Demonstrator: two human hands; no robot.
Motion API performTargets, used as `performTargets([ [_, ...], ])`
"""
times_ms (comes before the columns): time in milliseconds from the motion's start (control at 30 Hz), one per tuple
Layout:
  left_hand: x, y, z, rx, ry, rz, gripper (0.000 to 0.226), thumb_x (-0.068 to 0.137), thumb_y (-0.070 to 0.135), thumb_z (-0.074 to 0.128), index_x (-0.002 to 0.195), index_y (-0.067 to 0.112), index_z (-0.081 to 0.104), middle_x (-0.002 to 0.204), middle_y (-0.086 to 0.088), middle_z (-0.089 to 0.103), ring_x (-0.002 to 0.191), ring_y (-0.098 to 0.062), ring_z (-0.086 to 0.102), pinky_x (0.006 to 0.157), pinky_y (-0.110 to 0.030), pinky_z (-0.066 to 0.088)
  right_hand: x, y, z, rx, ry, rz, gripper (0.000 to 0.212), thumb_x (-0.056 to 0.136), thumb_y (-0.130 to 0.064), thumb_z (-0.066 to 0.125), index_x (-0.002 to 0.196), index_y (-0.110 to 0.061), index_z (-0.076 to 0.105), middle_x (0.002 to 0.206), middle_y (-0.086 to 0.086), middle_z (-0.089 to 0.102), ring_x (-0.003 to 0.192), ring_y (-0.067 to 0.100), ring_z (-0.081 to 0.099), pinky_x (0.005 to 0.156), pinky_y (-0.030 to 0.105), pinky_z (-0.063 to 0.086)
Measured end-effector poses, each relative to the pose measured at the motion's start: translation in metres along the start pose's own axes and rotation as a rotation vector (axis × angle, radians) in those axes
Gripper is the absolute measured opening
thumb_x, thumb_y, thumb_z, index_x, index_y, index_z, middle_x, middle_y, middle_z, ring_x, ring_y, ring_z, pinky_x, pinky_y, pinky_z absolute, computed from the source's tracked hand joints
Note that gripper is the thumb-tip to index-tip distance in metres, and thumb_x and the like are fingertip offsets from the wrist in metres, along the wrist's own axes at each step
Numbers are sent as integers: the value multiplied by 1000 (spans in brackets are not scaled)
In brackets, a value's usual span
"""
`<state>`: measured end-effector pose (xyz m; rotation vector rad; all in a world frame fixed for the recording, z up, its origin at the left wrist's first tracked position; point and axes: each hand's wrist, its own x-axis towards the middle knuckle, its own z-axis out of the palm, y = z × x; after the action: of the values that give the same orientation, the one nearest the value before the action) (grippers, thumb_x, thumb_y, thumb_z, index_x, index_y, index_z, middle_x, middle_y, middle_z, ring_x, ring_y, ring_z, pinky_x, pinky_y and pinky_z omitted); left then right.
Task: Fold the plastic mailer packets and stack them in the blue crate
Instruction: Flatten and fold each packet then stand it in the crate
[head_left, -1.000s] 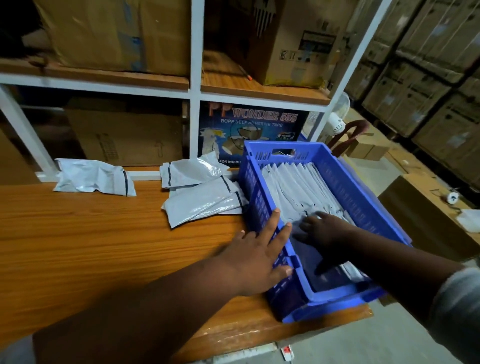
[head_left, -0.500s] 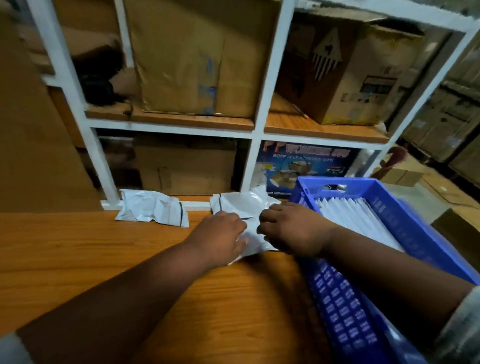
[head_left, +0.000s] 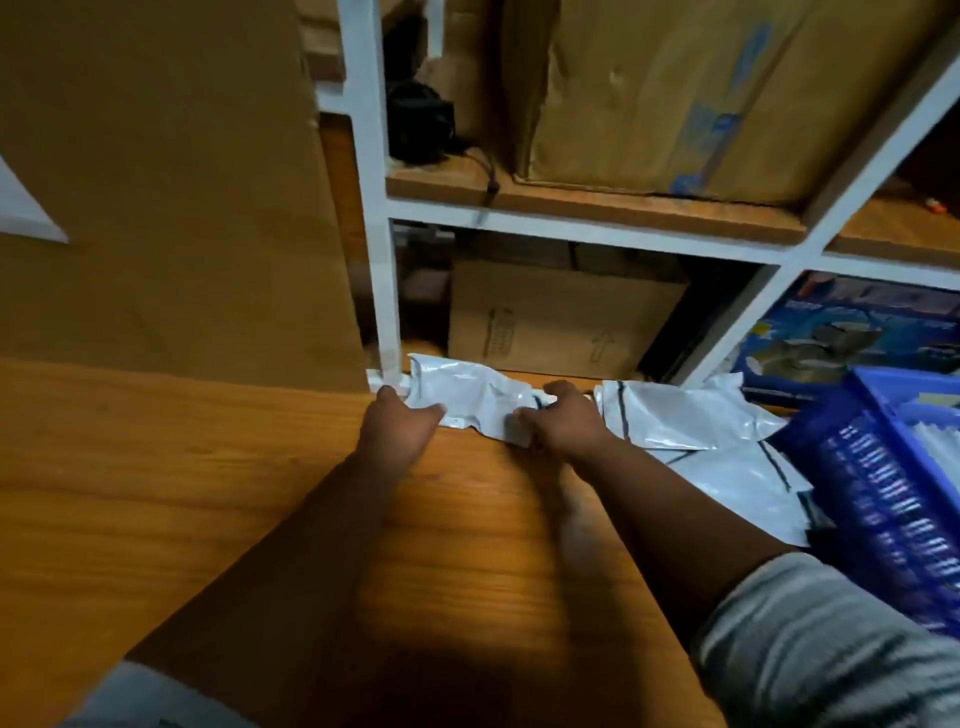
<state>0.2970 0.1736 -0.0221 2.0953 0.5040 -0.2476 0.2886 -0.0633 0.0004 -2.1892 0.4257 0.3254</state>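
Beside the blue crate (head_left: 878, 499), 2 loose mailers (head_left: 691, 415) crowd the table (head_left: 208, 493).

Light grey sleeves (head_left: 810, 639) pushed up, both forearms bare.

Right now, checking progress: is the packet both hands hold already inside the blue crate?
No, the packet lies on the table, left of the blue crate.
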Motion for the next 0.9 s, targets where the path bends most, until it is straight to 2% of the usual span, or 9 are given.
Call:
performTargets([
  [100,37,-22,13,-197,5,-23,115,54,77,77,150,23,45,133,-6,68,110,-31,74,95,-52,62,5,-7,10,137,-56,130,66,89,-44,84,139,-14,51,108,14,73,75,23,71,56,31,57],
  [200,16,-5,-1,-243,-95,-31,71,81,57,86,135,21,58,110,-8,74,80,-21,75,69,-31,61,-3,-6,9,164,-126,129,50,89,-44,86,116,-6,67,94,10,72,74,23,66,60,31,52],
  [267,12,-5,-8,-251,-180,3,41,91,42,85,116,18,64,93,-11,78,66,-17,71,59,-30,59,-17,1,3,209,-175,87,39,87,-40,89,103,-11,67,88,9,69,73,20,65,61,30,54],
  [400,-3,-25,-29,-327,-341,184,28,90,19,87,115,25,75,103,-3,81,91,-22,78,88,-42,65,-63,42,-14,144,-104,-152,31,84,-30,92,98,-16,68,93,12,72,78,17,68,68,32,56],
  [500,-37,-47,-31,-120,-296,582,31,83,6,88,106,19,72,111,4,76,107,-9,71,90,-26,57,-106,88,-29,-75,99,-384,30,85,-22,92,92,-25,63,91,-3,67,80,12,64,67,26,50],
  [567,-65,-68,-23,17,-293,925,27,78,-3,81,100,10,70,118,-4,71,118,-9,65,98,-27,52,-139,115,-43,-193,128,-527,33,88,-16,88,95,-27,57,105,-9,64,93,11,65,76,25,51],
  [633,-93,-95,-12,166,-348,1126,33,74,-6,77,101,11,72,133,-8,69,137,-15,58,113,-29,44,-172,142,-54,-305,77,-618,29,93,-21,81,99,-30,55,126,-7,61,110,11,67,85,31,54],
  [767,-138,-146,13,402,-303,1307,20,93,1,65,106,12,77,148,-8,65,147,-30,52,120,-45,41,-223,219,-57,-510,68,-605,18,99,-30,74,116,-27,68,141,-6,59,119,16,65,90,33,57],
  [900,-176,-161,33,565,-237,1272,44,112,22,37,111,14,80,147,-7,65,144,-34,55,122,-46,35,-262,261,-48,-553,151,-659,13,102,-25,69,111,-17,74,138,-1,63,118,24,67,89,38,59],
])
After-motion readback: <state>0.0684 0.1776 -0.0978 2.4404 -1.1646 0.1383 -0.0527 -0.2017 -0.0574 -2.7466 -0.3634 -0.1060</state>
